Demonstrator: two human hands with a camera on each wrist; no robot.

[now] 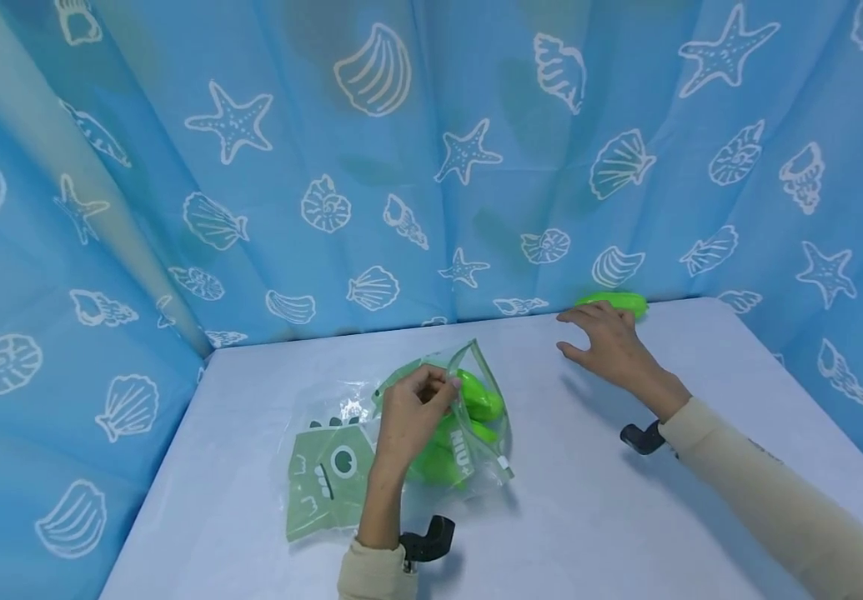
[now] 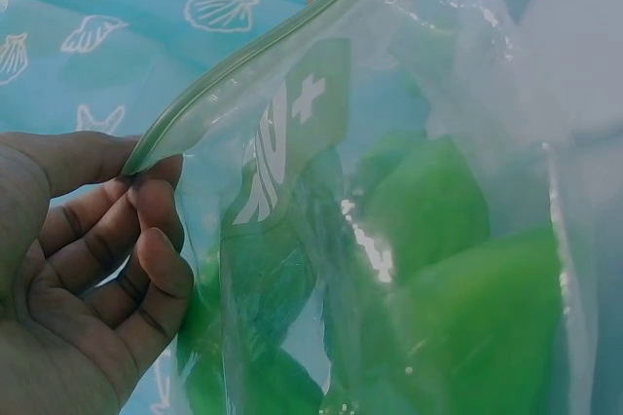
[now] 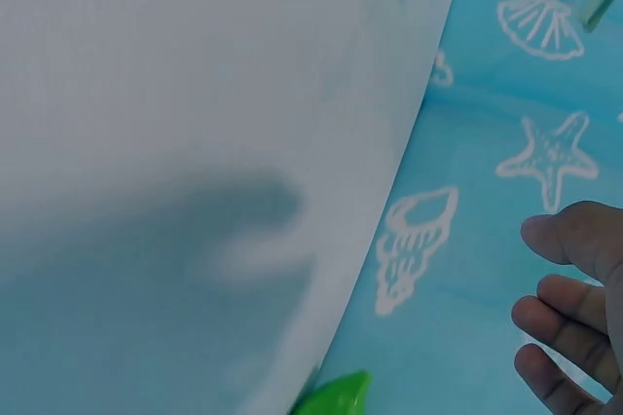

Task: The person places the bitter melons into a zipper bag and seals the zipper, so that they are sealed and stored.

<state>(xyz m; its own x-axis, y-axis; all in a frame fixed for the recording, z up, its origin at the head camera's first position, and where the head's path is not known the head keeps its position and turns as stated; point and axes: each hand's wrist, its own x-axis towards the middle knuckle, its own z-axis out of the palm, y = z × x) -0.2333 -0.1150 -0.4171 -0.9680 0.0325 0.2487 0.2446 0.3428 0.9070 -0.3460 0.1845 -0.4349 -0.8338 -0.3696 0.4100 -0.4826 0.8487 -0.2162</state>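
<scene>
My left hand pinches the top edge of a clear zip bag between thumb and fingertips. A white slider sits at the far end of the bag's green zip strip, and the mouth gapes. Several glossy bright green pieces fill the bag, their shapes blurred by the plastic in the left wrist view. At the back right, my right hand hovers with fingers spread and loosely bent, holding nothing. Just behind its fingers lies a long, glossy green piece at the table's back edge; only its tip shows in the right wrist view.
Clear plastic with a green one-eyed monster print lies left of my left forearm. A white table carries everything. Blue curtains with white shells and starfish hang close behind its back edge and along both sides.
</scene>
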